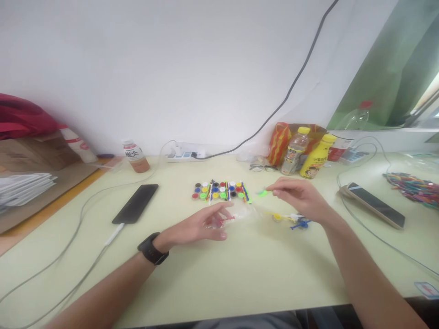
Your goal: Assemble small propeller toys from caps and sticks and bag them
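My right hand (300, 195) is closed in a pinch on a small bright-green plastic piece (264, 193), which is blurred. My left hand (199, 224) hovers low over the table, thumb and fingers apart. A small red plastic piece (229, 219) lies by its fingers, apparently with clear plastic around it. Under my right hand are a yellow piece (276, 218), a white piece (291, 217) and a blue piece (302, 224). Beyond both hands, coloured round discs (222, 189) sit in rows, with thin coloured sticks (246, 193) lying between the groups.
A black phone (135, 204) with a charging cable lies left, another phone (376, 204) right. Behind stand a brown-drink bottle (136, 157), a power strip (185, 154), glasses (262, 167), a clear bottle (294, 153) and a yellow bottle (317, 157). Colourful strands (414, 187) are heaped far right.
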### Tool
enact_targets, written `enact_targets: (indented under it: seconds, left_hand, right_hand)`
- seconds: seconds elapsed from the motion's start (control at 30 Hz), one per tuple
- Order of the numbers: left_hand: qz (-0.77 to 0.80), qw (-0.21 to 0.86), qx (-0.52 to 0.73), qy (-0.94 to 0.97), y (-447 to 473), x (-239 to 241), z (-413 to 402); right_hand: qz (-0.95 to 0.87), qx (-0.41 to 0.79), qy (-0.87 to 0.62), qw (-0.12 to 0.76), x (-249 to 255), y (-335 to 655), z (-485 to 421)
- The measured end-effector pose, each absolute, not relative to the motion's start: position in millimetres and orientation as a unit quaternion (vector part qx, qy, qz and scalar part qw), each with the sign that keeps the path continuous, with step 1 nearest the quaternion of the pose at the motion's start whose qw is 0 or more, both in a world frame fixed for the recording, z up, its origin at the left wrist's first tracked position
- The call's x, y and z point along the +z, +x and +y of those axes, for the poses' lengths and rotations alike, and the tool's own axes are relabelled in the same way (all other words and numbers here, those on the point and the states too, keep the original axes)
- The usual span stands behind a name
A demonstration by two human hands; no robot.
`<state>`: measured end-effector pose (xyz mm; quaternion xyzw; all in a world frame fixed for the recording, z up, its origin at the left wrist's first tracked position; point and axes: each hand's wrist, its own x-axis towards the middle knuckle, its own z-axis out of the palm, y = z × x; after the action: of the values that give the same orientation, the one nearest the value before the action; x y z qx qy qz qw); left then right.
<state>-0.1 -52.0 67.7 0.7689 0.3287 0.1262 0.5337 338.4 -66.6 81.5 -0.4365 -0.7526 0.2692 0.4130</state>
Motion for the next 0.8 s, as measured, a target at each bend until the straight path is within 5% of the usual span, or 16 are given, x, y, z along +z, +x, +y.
enact_targets:
  seconds: [0.23,0.8]
  left_hand:
    - [0.336,0.556,0.122,0.750,1,67,-53]
    - [0.323,0.529,0.151,0.770,12,61,-62]
  right_hand:
    - [-0.750,0.329,-0.410,0.401,70,303,-70]
    - [-0.785,0.237,-0.447,0.358,63,270,-70]
